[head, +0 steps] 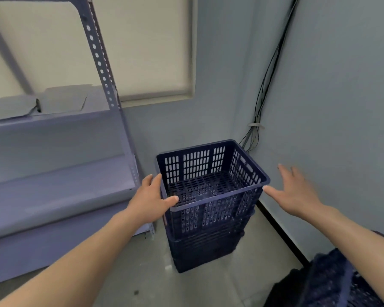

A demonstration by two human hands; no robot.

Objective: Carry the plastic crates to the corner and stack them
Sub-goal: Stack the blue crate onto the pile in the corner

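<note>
A stack of dark blue perforated plastic crates stands on the floor in the room's corner. The top crate (211,187) is empty and sits on the lower crates (206,249). My left hand (151,200) rests on the top crate's left rim, thumb over the near corner, fingers down the outside. My right hand (295,193) hovers beside the crate's right corner with fingers spread, its thumb tip at the rim and nothing held. More dark blue crate plastic (333,282) shows at the bottom right under my right forearm.
A grey metal shelving unit (53,173) with a perforated upright stands just left of the stack. Walls meet behind the crates, with black cables (266,85) running down the corner. A blinded window (142,45) is above. Pale tiled floor (155,273) lies in front.
</note>
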